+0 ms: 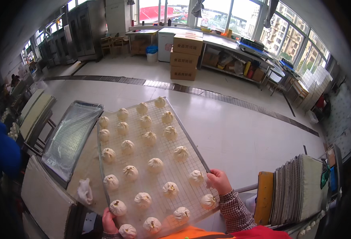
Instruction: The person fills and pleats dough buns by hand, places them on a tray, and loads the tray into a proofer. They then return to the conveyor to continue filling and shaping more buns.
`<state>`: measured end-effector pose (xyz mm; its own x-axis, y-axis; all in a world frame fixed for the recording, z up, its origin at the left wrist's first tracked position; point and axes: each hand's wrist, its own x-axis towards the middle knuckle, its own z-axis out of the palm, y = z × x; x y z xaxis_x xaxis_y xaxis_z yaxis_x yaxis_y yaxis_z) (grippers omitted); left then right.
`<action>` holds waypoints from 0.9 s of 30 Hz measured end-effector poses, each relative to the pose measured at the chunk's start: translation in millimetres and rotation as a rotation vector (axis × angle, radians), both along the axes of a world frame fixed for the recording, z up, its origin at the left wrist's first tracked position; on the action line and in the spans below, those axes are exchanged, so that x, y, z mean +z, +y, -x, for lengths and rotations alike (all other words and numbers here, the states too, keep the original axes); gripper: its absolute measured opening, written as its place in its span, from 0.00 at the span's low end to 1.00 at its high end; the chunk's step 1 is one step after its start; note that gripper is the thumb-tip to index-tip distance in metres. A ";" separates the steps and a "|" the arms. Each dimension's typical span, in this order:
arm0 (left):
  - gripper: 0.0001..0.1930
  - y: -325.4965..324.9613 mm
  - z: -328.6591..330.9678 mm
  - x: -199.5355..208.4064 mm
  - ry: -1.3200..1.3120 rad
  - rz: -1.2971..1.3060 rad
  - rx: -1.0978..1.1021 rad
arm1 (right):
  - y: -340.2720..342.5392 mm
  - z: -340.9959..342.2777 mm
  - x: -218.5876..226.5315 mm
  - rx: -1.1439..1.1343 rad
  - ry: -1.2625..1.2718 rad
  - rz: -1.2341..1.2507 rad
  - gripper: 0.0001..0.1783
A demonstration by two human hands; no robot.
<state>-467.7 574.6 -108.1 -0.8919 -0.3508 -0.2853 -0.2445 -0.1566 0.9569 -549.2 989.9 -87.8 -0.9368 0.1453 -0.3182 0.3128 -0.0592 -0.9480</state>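
A large mesh tray (191, 151) carries rows of pleated white buns (155, 165), several of them with a bit of filling showing at the top. My right hand (219, 181) grips its right edge, the sleeve checked dark and white. At the lower left corner, my left hand (109, 221) closes on the other edge, beside the nearest buns. The tray is held out in front of me at a slant, partly above a board-topped surface on the left. Parts of the fingers are hidden under the frame.
Left of the tray are a plastic-covered metal tray (70, 137), a white cloth (85, 191) and stacked boards (44, 199). A rack of upright boards (291, 191) stands at right. Farther off are cardboard boxes (184, 59), a workbench (227, 43) and a floor drain grating (159, 84). Someone's blue sleeve (2, 145) shows at far left.
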 end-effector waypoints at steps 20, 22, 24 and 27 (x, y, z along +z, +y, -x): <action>0.12 164.5 449.2 -30.2 0.137 0.067 -0.347 | 175.8 305.3 -10.1 -0.323 0.136 -0.032 0.08; 0.11 171.6 477.5 -38.5 0.151 0.109 -0.317 | 189.7 345.4 -28.1 -0.261 0.176 -0.005 0.07; 0.10 170.0 491.5 -47.3 0.181 0.197 -0.312 | 201.2 378.5 -47.3 -0.221 0.195 -0.187 0.06; 0.09 167.5 502.9 -58.5 0.166 0.155 -0.163 | 212.0 453.4 -60.1 -0.020 0.292 -0.305 0.05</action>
<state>-970.6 742.1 -166.6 -0.9703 -0.2268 -0.0846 -0.0923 0.0236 0.9954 -1002.6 1201.9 -147.9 -0.9773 0.2108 0.0205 0.0301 0.2340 -0.9718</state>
